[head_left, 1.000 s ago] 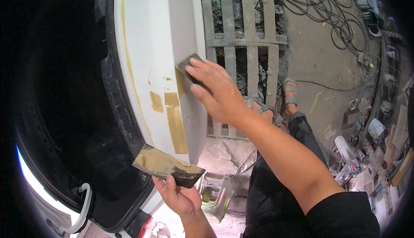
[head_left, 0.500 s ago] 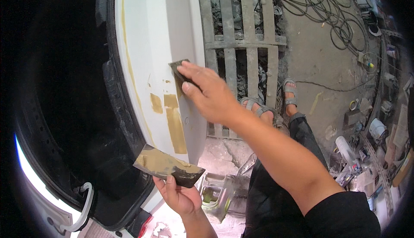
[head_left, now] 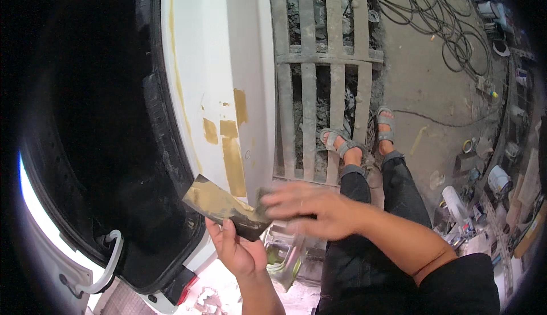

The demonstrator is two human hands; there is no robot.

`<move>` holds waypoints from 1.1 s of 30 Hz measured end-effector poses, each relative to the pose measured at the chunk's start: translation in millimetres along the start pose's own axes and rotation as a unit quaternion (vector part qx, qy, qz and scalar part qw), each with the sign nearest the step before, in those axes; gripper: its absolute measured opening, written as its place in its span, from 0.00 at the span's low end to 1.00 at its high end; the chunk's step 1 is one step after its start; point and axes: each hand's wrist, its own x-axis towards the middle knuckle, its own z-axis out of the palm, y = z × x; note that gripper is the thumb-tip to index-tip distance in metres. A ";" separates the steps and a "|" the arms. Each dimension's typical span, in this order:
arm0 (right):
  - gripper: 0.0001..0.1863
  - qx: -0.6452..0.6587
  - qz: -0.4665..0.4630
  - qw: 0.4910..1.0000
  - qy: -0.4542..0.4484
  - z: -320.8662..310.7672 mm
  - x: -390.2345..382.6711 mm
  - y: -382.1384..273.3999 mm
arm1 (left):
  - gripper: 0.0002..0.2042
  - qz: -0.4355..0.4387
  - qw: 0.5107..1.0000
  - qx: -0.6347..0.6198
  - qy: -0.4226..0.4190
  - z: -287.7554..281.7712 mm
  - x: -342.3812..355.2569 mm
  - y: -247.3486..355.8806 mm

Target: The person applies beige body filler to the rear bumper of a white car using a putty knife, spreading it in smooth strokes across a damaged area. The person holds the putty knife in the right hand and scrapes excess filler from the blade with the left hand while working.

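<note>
My left hand (head_left: 242,253) holds a flat rectangular mixing plate (head_left: 219,200) smeared with beige putty, dark at its right end. My right hand (head_left: 319,211), blurred by motion, grips a small dark spreader (head_left: 263,195) at the plate's right end; whether the two touch I cannot tell. Above them runs a long white vehicle panel (head_left: 199,41) with beige putty patches (head_left: 233,161) along its angled edge and a thin yellowish line down its left side. A new patch shows at the upper right of the others.
Left lies a dark open vehicle interior (head_left: 91,121) with a white curved hinge arm (head_left: 115,255). A dusty wooden pallet (head_left: 307,110) is right of the panel. My sandalled feet (head_left: 347,154) stand beside coiled black cables (head_left: 433,13) and cluttered cans, rolls and tools (head_left: 456,204).
My right hand has moved from the panel down to the plate with the spreader, uncovering the upper putty patch. My left hand and plate have risen slightly.
</note>
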 end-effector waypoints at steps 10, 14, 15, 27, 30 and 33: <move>0.19 -0.316 -0.039 0.942 0.103 9.5 -10.2 -1.0 | 0.22 0.094 0.991 0.091 0.031 8.3 -13.1 -6.5; 0.20 -0.387 -0.076 0.916 0.071 21.1 -12.3 -12.0 | 0.22 0.113 0.985 0.120 0.046 16.0 -21.8 -12.3; 0.20 -0.411 -0.073 0.907 0.050 22.5 -14.2 -11.5 | 0.22 0.115 0.985 0.118 0.046 16.7 -23.2 -13.4; 0.24 -0.288 -0.034 0.934 0.207 7.3 18.7 117.7 | 0.24 0.166 0.972 0.161 0.034 -50.4 -7.7 -17.2; 0.24 -0.276 -0.071 0.925 0.251 12.7 47.5 147.7 | 0.26 0.166 0.975 0.151 -0.009 -73.3 -5.8 -18.4; 0.24 -0.282 -0.099 0.909 0.292 30.7 66.0 157.1 | 0.27 0.167 0.972 0.164 -0.028 -90.3 -1.9 -19.3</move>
